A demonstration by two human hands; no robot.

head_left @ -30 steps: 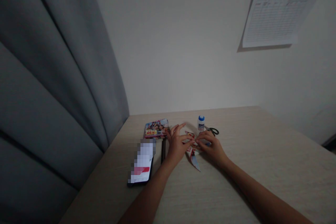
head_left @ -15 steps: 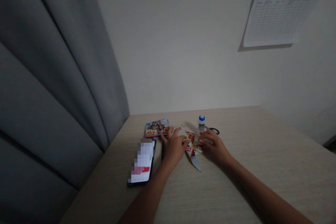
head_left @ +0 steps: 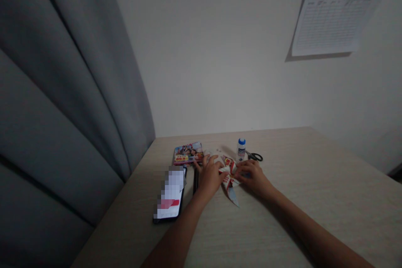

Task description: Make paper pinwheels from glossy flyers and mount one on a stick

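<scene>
A folded piece of glossy red-and-white printed paper [head_left: 230,174] lies on the table, its pointed flaps spread like a pinwheel and one long point aimed toward me. My left hand [head_left: 210,178] presses its left side with the fingertips, and my right hand [head_left: 254,178] pinches its right side. The middle of the paper is partly hidden by my fingers. A small white glue bottle with a blue cap [head_left: 241,150] stands just beyond my right hand, and black-handled scissors [head_left: 254,156] lie beside it.
A printed photo booklet [head_left: 187,153] lies at the far edge, with thin dark sticks [head_left: 195,180] and a smartphone [head_left: 169,194] nearer the left. The pale wood-grain table [head_left: 282,192] meets a grey curtain [head_left: 69,92] on the left and a wall [head_left: 220,71] with a taped sheet [head_left: 329,25].
My hands have come closer together on the paper, with the right hand shifting down and left. The paper's flaps now sit more tightly gathered at the centre.
</scene>
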